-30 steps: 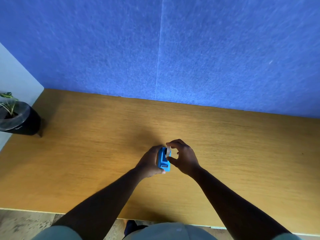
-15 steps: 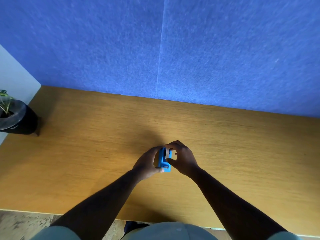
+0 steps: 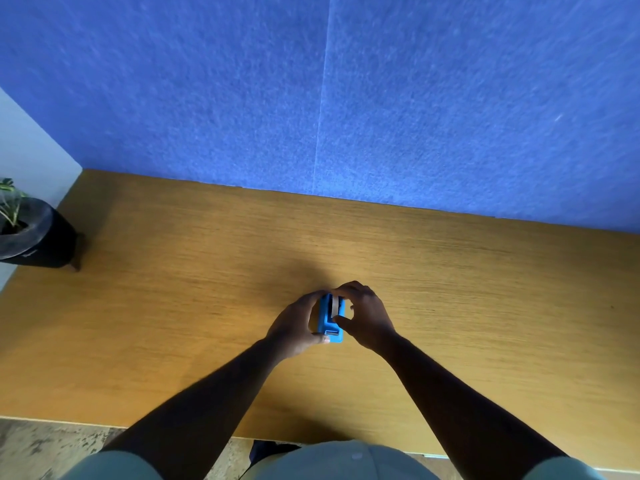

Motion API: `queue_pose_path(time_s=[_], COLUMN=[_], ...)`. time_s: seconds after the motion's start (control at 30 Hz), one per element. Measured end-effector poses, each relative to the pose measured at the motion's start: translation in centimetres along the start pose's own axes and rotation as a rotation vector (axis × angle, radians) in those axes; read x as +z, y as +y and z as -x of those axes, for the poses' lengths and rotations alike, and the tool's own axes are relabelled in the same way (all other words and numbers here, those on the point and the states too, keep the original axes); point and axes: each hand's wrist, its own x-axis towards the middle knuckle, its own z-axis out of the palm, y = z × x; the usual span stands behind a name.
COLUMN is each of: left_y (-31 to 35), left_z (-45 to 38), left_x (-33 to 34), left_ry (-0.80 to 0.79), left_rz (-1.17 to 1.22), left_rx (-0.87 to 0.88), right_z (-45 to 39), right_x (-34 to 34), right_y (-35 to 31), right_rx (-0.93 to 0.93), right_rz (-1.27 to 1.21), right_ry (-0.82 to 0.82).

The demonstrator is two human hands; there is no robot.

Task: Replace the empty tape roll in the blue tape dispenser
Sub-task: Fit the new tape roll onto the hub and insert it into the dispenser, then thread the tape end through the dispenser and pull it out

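A small blue tape dispenser (image 3: 329, 323) stands on the wooden desk (image 3: 173, 306), near its middle. My left hand (image 3: 296, 325) wraps its left side and holds it steady. A pale tape roll (image 3: 335, 304) sits in the top of the dispenser, with the thumb and fingers of my right hand (image 3: 363, 315) pinched on it. My fingers hide the far end of the dispenser and most of the roll.
A black pot with a small green plant (image 3: 31, 233) stands at the desk's left end. A blue felt wall panel (image 3: 346, 98) rises straight behind the desk. The desk's front edge runs close to my body.
My right hand has brought the roll down from just above the dispenser into its top. Both hands have closed in a little tighter around the dispenser.
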Motion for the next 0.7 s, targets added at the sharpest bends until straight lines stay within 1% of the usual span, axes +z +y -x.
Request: queue_pose_path(time_s=[0.27,0.4,0.5,0.7], left_y=[-0.04,0.46,0.92,0.73], left_z=[-0.3,-0.67,-0.83,-0.73], left_x=[-0.01,-0.22,-0.48,-0.6], left_ry=[-0.028,-0.082,-0.045,0.04], left_rz=[0.013,0.122,0.224,0.221], left_rx=[0.01,0.007,-0.027,0.004], right_z=[-0.07,-0.08,-0.06,0.3], right_x=[0.13,0.01,-0.09,-0.24], right_y=[0.0,-0.01,-0.09,0.25], right_rx=[0.007,0.015,0.011,0.034], right_rz=[0.016,-0.007,-0.047,-0.092], right_ry=[0.0,0.004,0.021,0.017])
